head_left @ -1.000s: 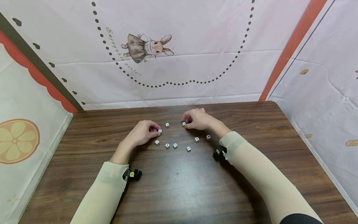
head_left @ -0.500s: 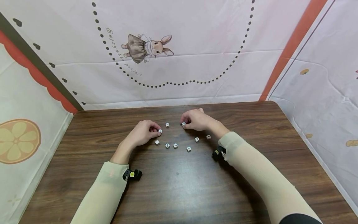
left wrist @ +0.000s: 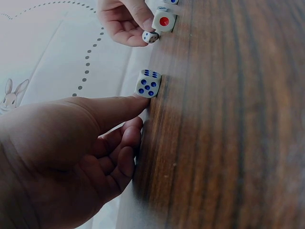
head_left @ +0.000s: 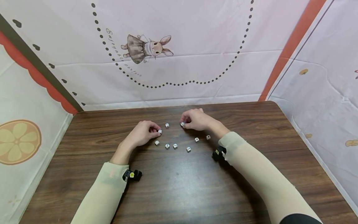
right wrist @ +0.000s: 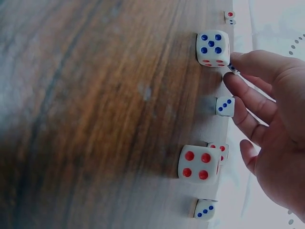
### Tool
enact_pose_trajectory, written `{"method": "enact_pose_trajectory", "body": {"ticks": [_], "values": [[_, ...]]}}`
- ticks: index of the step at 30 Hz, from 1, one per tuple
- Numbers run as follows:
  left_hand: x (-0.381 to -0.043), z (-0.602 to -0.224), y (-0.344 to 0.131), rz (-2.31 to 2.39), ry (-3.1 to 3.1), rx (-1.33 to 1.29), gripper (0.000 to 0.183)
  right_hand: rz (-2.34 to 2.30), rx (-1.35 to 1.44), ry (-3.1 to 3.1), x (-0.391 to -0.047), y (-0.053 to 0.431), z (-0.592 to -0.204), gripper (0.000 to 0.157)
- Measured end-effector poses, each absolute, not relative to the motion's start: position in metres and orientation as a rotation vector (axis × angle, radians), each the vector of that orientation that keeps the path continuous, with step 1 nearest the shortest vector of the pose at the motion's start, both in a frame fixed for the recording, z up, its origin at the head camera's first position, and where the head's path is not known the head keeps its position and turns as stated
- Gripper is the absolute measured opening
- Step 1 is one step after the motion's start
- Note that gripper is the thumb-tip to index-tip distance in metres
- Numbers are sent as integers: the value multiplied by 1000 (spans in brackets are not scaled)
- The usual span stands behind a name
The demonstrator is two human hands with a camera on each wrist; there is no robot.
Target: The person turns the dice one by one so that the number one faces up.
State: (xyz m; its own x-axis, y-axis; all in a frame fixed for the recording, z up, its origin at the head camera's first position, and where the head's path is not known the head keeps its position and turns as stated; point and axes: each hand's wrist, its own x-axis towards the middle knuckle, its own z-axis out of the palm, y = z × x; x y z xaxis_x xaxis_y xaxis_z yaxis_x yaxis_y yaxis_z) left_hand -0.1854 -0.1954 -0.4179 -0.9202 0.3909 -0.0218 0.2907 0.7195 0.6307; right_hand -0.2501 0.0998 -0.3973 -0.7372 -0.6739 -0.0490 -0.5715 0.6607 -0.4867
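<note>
In the head view my left hand [head_left: 144, 132] pinches a white die [head_left: 160, 132] between thumb and fingertips at the left of a loose group of dice. My right hand [head_left: 195, 119], farther back on the right, holds another white die [head_left: 182, 124] between its thumb and fingers. That die [right wrist: 233, 68] is partly hidden in the right wrist view behind a nearer die [right wrist: 213, 48] with five blue pips. Between the hands at the back lies a single die [head_left: 167, 125]. In the left wrist view, a die [left wrist: 148, 84] with blue pips shows just past my thumb tip.
Several dice lie in a loose curve nearer me, among them one die [head_left: 157, 143] by the left hand and one die [head_left: 208, 137] by the right forearm. The brown wooden table [head_left: 179, 193] ends at a printed cloth backdrop [head_left: 195, 37].
My right hand has shifted slightly left, and its die has moved a little left too. The left hand and the dice on the table stay in place.
</note>
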Motion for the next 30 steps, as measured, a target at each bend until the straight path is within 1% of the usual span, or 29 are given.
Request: {"method": "enact_pose_trajectory", "body": {"ticks": [30], "values": [[-185,-416,-195,978,2765,558,11,-628,-1005,2671,-250,105,-396,7]]}}
